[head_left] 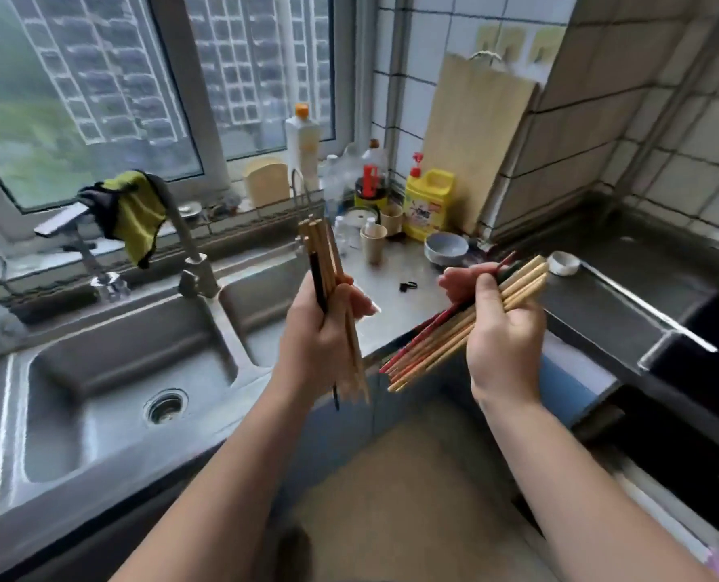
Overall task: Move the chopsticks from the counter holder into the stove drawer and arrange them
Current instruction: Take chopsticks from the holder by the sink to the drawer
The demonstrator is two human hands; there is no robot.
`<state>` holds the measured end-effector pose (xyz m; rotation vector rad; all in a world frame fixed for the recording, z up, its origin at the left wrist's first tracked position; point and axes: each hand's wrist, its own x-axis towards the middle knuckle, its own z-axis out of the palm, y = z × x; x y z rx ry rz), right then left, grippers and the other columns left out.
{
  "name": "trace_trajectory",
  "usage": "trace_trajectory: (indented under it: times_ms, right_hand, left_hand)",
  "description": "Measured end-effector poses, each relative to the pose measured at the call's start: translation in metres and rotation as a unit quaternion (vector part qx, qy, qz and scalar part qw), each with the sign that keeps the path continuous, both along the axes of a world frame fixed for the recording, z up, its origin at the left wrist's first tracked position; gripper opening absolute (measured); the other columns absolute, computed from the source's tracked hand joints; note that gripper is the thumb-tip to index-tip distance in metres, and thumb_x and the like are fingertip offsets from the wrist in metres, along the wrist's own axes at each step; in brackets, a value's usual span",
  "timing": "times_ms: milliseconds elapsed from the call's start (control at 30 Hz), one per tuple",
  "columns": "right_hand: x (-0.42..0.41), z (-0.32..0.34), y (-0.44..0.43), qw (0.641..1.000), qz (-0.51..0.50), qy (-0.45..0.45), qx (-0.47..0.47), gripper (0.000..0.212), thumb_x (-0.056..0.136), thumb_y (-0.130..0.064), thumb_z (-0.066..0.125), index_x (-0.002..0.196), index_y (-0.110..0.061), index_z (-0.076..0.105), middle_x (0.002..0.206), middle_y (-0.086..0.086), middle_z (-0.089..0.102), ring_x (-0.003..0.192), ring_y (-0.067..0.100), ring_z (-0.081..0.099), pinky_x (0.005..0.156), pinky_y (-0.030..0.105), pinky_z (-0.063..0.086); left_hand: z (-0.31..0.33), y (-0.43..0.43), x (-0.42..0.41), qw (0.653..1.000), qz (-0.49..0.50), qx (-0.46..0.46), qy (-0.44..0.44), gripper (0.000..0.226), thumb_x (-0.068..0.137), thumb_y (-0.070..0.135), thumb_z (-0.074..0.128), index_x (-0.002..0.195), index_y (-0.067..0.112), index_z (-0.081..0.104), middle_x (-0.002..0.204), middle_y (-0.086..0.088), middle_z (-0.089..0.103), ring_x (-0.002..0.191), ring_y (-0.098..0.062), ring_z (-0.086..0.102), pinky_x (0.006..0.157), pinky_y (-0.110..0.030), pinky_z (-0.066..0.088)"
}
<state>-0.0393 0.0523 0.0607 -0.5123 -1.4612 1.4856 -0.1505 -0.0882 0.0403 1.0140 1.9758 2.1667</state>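
While both bundles hang clear of the worktop (395, 266), the left hand (328, 325) clasps upright chopsticks (322, 254). The right hand (500, 325), closed round a slanted bundle (437, 333), likely keeps them split for sorting.

Chopsticks split: upright bundle (322, 262) left, slanted wood/red bundle (454, 329) right.

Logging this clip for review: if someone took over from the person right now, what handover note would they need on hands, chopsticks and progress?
Left hand: closed in a grip on an upright bundle of wooden chopsticks with one black stick, above the sink edge.
Right hand: closed on a slanted bundle of red and wooden chopsticks, over the counter edge.
Done: the chopsticks are in hand, split in two bundles.
Left: no stove drawer is in view; carry both bundles there, lay them in, arrange them.
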Motion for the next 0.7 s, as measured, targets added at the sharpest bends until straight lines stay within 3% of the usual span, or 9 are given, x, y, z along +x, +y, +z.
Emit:
trace_trajectory:
  times_ms: [167,300,400,533,600,700]
  right_hand:
    - [0.081,-0.013,0.071,0.995,-0.094,0.029,-0.030,0.034,0.097,-0.016,0.044,0.083,-0.032,0.070,0.090,0.009,0.075,0.089,0.028,0.071,0.088,0.039,0.056]
    - [0.132,-0.027,0.123,0.984,-0.162,0.046,-0.057,0.034,0.097,-0.011,0.043,0.082,-0.029,0.067,0.088,0.011,0.073,0.088,0.029,0.071,0.084,0.032,0.055]
    - [0.163,-0.041,0.164,0.974,-0.212,0.042,-0.070,0.032,0.098,-0.008,0.042,0.083,-0.025,0.065,0.087,0.012,0.073,0.088,0.030,0.071,0.086,0.033,0.055]
    - [0.204,-0.064,0.222,0.962,-0.269,0.000,-0.056,0.028,0.097,-0.011,0.043,0.086,-0.022,0.066,0.090,0.014,0.073,0.089,0.028,0.071,0.087,0.033,0.056]
    - [0.223,-0.074,0.250,0.951,-0.303,-0.023,-0.059,0.026,0.096,-0.014,0.044,0.087,-0.024,0.066,0.091,0.012,0.073,0.090,0.026,0.072,0.088,0.034,0.056]
    - [0.252,-0.091,0.281,0.931,-0.352,-0.058,-0.074,0.024,0.095,-0.017,0.044,0.087,-0.024,0.065,0.092,0.009,0.074,0.091,0.025,0.072,0.087,0.033,0.056]
  left_hand:
    - [-0.017,0.102,0.057,0.993,-0.102,-0.062,0.018,0.014,0.096,0.030,0.043,0.094,0.031,0.056,0.080,0.005,0.069,0.078,-0.017,0.068,0.074,-0.040,0.054]
    - [-0.032,0.180,0.093,0.979,-0.179,-0.093,0.036,0.023,0.096,0.034,0.040,0.095,0.019,0.058,0.081,0.010,0.068,0.078,-0.010,0.067,0.072,-0.032,0.052]
    - [-0.046,0.237,0.119,0.968,-0.234,-0.089,0.020,0.012,0.097,0.030,0.042,0.094,0.032,0.054,0.082,0.009,0.068,0.079,-0.015,0.070,0.075,-0.043,0.056]
    - [-0.063,0.313,0.152,0.952,-0.282,-0.107,0.044,0.019,0.099,0.024,0.041,0.091,0.036,0.053,0.082,0.009,0.068,0.081,-0.013,0.068,0.076,-0.032,0.055]
    - [-0.074,0.349,0.168,0.942,-0.311,-0.121,0.042,0.016,0.098,0.025,0.040,0.091,0.031,0.054,0.083,0.009,0.068,0.081,-0.013,0.067,0.076,-0.030,0.054]
    - [-0.093,0.393,0.193,0.931,-0.337,-0.133,0.032,0.015,0.099,0.020,0.042,0.094,0.016,0.055,0.082,0.013,0.067,0.079,-0.008,0.065,0.070,-0.016,0.048]
